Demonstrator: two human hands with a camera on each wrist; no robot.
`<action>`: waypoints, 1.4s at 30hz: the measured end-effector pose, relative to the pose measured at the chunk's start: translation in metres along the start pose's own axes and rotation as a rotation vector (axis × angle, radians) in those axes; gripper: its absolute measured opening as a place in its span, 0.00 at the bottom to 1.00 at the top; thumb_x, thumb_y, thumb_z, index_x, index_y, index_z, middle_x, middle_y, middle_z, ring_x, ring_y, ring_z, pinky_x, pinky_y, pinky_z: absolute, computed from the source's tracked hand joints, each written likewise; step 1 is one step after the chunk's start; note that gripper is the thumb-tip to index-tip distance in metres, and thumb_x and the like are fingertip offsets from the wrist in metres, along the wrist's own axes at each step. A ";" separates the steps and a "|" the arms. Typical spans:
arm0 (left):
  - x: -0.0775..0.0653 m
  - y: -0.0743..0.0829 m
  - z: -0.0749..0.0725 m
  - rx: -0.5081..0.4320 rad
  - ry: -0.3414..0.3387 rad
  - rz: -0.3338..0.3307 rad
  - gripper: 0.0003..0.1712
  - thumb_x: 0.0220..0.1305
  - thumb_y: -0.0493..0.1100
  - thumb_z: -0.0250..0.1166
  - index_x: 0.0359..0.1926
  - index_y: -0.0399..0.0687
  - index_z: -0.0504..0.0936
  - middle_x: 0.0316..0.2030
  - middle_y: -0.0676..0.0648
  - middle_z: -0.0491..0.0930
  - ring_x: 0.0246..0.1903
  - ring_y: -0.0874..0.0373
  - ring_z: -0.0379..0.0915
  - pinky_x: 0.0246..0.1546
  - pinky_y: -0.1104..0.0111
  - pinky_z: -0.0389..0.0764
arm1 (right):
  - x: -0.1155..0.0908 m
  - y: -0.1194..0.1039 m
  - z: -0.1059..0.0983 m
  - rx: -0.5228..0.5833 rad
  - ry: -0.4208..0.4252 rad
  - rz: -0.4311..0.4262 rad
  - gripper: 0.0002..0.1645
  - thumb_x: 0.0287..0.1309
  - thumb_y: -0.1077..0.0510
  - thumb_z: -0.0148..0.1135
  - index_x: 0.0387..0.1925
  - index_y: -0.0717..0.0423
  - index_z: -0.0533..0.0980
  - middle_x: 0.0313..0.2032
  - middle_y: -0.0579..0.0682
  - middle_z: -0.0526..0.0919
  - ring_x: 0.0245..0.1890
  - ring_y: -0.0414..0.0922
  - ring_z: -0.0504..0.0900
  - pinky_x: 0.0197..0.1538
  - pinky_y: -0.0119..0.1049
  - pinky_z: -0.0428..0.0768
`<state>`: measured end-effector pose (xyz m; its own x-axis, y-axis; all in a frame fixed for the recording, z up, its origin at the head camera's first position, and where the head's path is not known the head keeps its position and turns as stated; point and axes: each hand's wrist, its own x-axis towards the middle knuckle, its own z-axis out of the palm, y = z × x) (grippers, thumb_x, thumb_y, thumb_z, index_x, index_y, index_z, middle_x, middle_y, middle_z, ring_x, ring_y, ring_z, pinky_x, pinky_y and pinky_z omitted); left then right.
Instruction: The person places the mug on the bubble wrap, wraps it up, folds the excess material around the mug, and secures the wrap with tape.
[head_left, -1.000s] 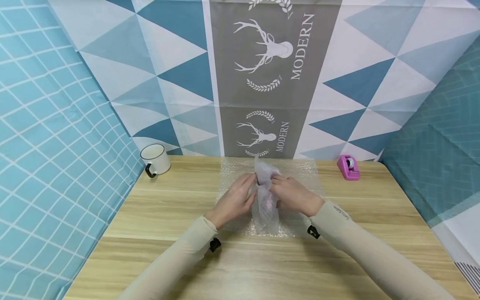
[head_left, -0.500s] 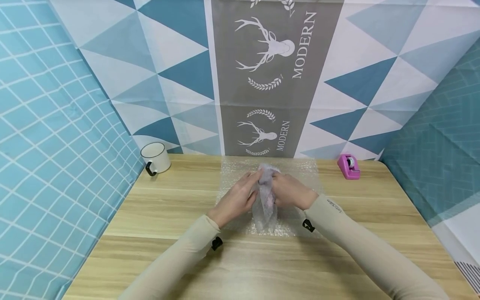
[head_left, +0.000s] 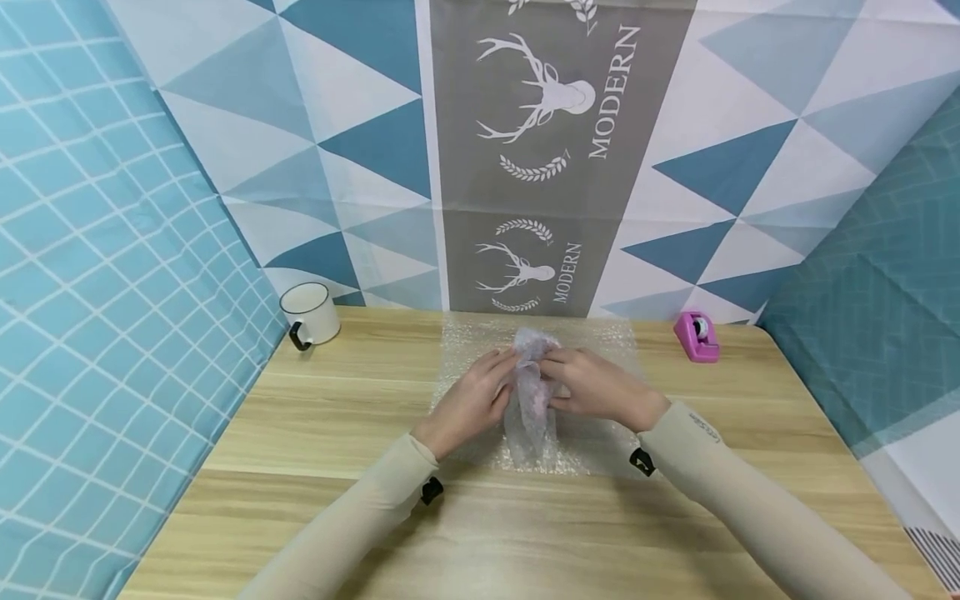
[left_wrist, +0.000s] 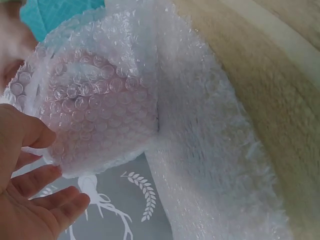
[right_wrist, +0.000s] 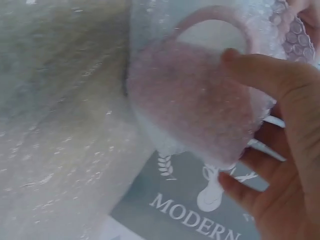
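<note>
Head view: bubble-wrap bundle (head_left: 534, 412), upright on a bubble-wrap sheet (head_left: 600, 337) mid-surface (head_left: 315, 425), between left hand (head_left: 467, 404) and right hand (head_left: 600, 385); white mug (head_left: 315, 317), left; pink tape dispenser (head_left: 702, 348), right. Left wrist view: left hand pinching the bundle's edge, lower fingers apart. Right wrist view: right hand pinching the opposite edge, thumb in front; pink item (right_wrist: 185, 95) with curved handle (right_wrist: 212, 14) visible through the wrap.
</note>
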<state>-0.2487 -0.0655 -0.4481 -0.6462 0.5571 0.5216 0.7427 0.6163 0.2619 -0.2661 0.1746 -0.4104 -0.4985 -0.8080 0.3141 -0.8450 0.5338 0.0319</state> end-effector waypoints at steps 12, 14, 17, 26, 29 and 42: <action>0.001 -0.003 0.001 0.014 0.006 -0.018 0.33 0.67 0.34 0.66 0.71 0.33 0.70 0.60 0.34 0.80 0.59 0.42 0.80 0.64 0.60 0.80 | -0.001 -0.001 0.013 0.004 -0.077 0.029 0.36 0.54 0.49 0.70 0.63 0.61 0.76 0.63 0.58 0.82 0.72 0.62 0.70 0.65 0.63 0.77; 0.000 -0.003 0.001 0.011 0.006 -0.025 0.34 0.67 0.34 0.66 0.72 0.33 0.68 0.60 0.33 0.80 0.59 0.42 0.80 0.63 0.60 0.80 | 0.001 -0.003 0.014 0.029 -0.109 0.063 0.34 0.53 0.49 0.69 0.60 0.60 0.78 0.60 0.57 0.83 0.73 0.64 0.67 0.62 0.64 0.79; 0.000 -0.003 0.001 0.014 0.009 -0.024 0.35 0.67 0.34 0.66 0.72 0.32 0.66 0.61 0.32 0.79 0.60 0.41 0.79 0.64 0.60 0.79 | 0.005 -0.005 0.012 0.040 -0.173 0.120 0.34 0.52 0.48 0.69 0.60 0.57 0.78 0.60 0.55 0.84 0.74 0.64 0.65 0.61 0.67 0.78; 0.003 0.000 -0.001 -0.002 -0.001 -0.039 0.33 0.67 0.34 0.66 0.70 0.33 0.68 0.62 0.33 0.79 0.60 0.42 0.80 0.63 0.58 0.81 | 0.024 -0.008 0.005 -0.059 -0.401 0.237 0.15 0.47 0.47 0.70 0.19 0.52 0.79 0.34 0.50 0.89 0.76 0.59 0.64 0.68 0.65 0.73; 0.004 0.000 0.000 -0.013 -0.001 -0.019 0.30 0.67 0.33 0.66 0.68 0.35 0.71 0.61 0.34 0.80 0.59 0.43 0.81 0.62 0.59 0.81 | 0.027 -0.008 0.007 -0.058 -0.435 0.262 0.13 0.45 0.48 0.71 0.27 0.53 0.82 0.47 0.49 0.90 0.73 0.57 0.67 0.69 0.66 0.71; 0.005 -0.003 0.000 0.023 0.003 0.008 0.20 0.66 0.34 0.68 0.59 0.39 0.83 0.61 0.38 0.81 0.59 0.45 0.82 0.63 0.61 0.80 | -0.001 -0.003 0.010 -0.013 -0.070 0.096 0.35 0.48 0.48 0.80 0.54 0.61 0.78 0.54 0.56 0.83 0.56 0.53 0.82 0.59 0.52 0.83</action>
<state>-0.2541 -0.0643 -0.4466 -0.6396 0.5603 0.5264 0.7437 0.6243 0.2391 -0.2650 0.1714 -0.4199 -0.5901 -0.7679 0.2493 -0.7901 0.6128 0.0173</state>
